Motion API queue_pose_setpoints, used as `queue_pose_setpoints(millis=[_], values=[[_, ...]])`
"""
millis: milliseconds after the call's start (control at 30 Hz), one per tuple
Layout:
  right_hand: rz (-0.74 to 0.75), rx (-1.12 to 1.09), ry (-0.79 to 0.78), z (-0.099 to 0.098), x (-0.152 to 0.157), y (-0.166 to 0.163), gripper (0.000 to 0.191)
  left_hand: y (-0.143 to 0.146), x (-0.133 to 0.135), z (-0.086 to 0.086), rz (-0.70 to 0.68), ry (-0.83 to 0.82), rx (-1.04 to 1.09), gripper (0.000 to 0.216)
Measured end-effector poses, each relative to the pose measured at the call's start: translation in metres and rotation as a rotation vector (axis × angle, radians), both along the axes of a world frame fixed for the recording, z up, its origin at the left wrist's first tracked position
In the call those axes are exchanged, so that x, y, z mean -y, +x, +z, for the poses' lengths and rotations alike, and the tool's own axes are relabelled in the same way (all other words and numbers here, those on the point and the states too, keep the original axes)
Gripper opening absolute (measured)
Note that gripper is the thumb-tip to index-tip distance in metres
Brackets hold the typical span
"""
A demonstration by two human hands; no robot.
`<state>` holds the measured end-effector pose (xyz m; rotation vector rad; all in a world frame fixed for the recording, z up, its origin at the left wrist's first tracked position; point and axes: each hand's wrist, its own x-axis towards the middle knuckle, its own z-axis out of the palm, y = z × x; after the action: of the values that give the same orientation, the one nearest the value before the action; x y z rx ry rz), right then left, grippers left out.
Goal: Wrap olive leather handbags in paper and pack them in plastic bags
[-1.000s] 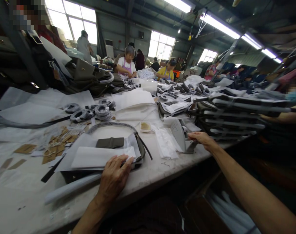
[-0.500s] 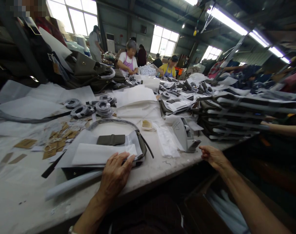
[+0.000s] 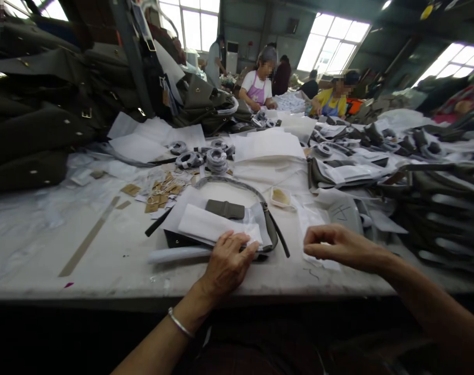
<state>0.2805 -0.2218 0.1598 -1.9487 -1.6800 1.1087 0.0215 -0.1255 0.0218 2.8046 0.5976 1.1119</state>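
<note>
My left hand [image 3: 231, 258] lies with its fingers flat on a folded sheet of white paper [image 3: 203, 225]. Beneath the paper is a dark olive handbag [image 3: 274, 234], lying on its side with a wrapped strap looped behind it. A small olive flap piece [image 3: 225, 209] rests on the bag behind the paper. To the right of the bag, my right hand [image 3: 326, 242] hovers above the table, thumb and fingers pinched; whatever is between them is too small to make out. Just behind that hand stands a grey tape dispenser [image 3: 340, 211], partly hidden by it.
Brown tags [image 3: 164, 192] and wrapped strap coils [image 3: 216, 160] lie behind the bag. A small plastic tray [image 3: 281, 198] sits near white paper stacks [image 3: 268, 146]. Olive bags are piled left [image 3: 29, 127] and right [image 3: 451, 208]. Two co-workers in aprons [image 3: 256, 91] stand across the table.
My right hand has come left, away from the tape dispenser's front end towards the bag. My left hand stays on the paper. The view has swung right-to-left, showing more of the left pile.
</note>
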Motion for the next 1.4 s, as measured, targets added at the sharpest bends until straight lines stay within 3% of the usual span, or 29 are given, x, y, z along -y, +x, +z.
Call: queue_pose_setpoints(millis=[133,367,533,767,967,1133,1233,1400], values=[[0.415,0.265,-0.039,0.02,-0.076,-0.047,0.012,0.001,0.001,0.0,0.015,-0.004,0.02,0.029],[0.756,0.734,-0.081,-0.003,-0.152,-0.085,0.003,0.0,0.002,-0.001,0.0,-0.059,0.024,0.03],[0.86,0.776,-0.171,-0.019,-0.175,-0.098,0.01,0.001,0.002,0.0,0.003,-0.069,0.028,0.029],[1.132,1.03,0.071,-0.024,-0.175,-0.113,0.025,0.002,0.001,0.0,-0.01,-0.086,0.062,0.032],[1.042,1.094,0.121,-0.028,-0.182,-0.098,0.033,0.002,0.001,-0.001,-0.003,-0.072,0.046,0.031],[0.598,1.025,0.318,-0.024,-0.178,-0.055,0.02,0.002,0.002,-0.002,0.007,-0.058,0.06,0.029],[0.382,0.84,0.344,-0.023,-0.16,-0.046,0.014,0.002,0.002,-0.002,0.007,-0.057,0.058,0.029],[0.419,0.701,0.301,-0.048,-0.14,-0.054,0.006,0.003,0.001,-0.002,0.012,-0.039,0.053,0.029]])
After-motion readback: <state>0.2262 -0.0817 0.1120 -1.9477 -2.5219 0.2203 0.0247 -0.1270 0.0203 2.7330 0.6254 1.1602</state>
